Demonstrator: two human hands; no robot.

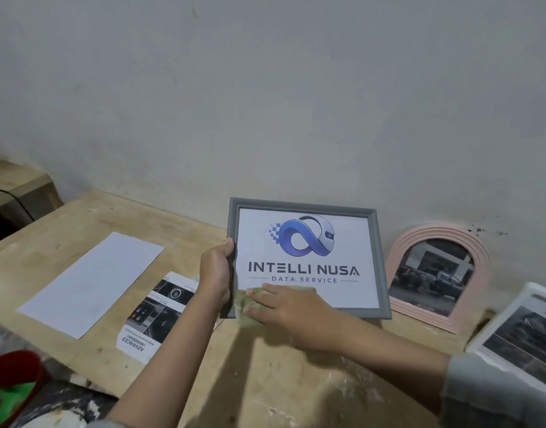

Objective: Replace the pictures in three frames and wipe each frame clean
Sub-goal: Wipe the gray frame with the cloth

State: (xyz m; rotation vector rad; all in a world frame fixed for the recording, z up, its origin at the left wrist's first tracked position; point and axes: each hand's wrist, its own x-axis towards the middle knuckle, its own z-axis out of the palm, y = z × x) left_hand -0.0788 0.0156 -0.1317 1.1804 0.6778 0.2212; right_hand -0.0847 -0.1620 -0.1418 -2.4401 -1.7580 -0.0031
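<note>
A grey rectangular frame (377,242) holding a white logo print stands tilted on the wooden table (265,381), near the wall. My left hand (215,273) grips its left edge, thumb on the front. My right hand (284,307) lies flat with straight fingers on a greenish cloth (245,304), pressing it against the frame's lower left corner. A pink arched frame (481,257) with a dark car photo leans on the wall to the right. A white frame (512,335) with a dark picture lies at the far right edge.
A blank white sheet (92,282) lies on the table's left part, with a printed brochure page (154,316) beside it. A red and green object (9,387) sits at the lower left corner. The grey wall (265,103) runs along the table's back.
</note>
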